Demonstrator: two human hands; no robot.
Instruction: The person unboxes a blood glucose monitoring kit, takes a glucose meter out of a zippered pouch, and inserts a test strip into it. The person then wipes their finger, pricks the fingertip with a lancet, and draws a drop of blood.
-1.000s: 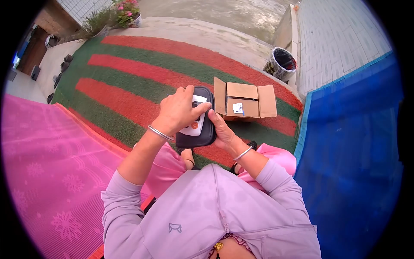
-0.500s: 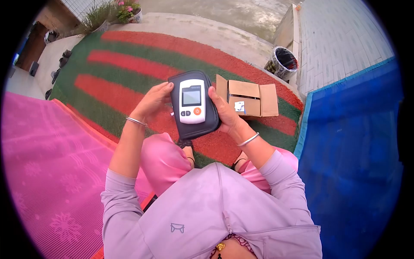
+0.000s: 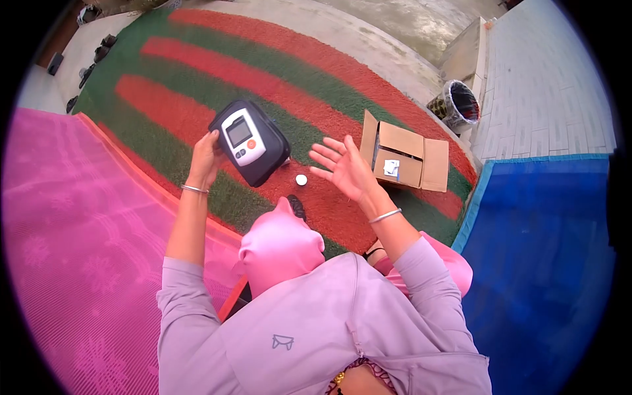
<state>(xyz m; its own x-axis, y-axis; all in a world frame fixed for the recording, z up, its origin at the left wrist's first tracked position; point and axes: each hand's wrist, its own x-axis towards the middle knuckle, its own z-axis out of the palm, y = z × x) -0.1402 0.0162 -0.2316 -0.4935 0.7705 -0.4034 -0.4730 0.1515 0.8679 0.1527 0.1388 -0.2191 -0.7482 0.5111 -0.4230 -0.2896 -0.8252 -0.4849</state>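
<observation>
My left hand [image 3: 206, 158] grips the left edge of a black case [image 3: 271, 141], which is tilted. On the case lies a white handheld meter [image 3: 240, 133], apparently a blood glucose meter, with a grey screen and an orange power button. My right hand [image 3: 345, 168] is open, palm turned inward and fingers spread, apart from the case and near the cardboard box. Between my hands, lower down, a small round white item [image 3: 301, 180] shows against the red carpet stripe; its kind is unclear.
An open cardboard box [image 3: 434, 164] with a white paper on it stands on the red and green carpet [image 3: 217, 69]. Beyond it is a lined waste bin [image 3: 459, 105]. Pink matting [image 3: 85, 230] lies left, a blue cover [image 3: 540, 263] right. Shoes [image 3: 102, 52] sit far left.
My right hand has let go of the case and opened. The left hand has carried case and meter left and tilted them. The small white item now shows below, and my knee has shifted.
</observation>
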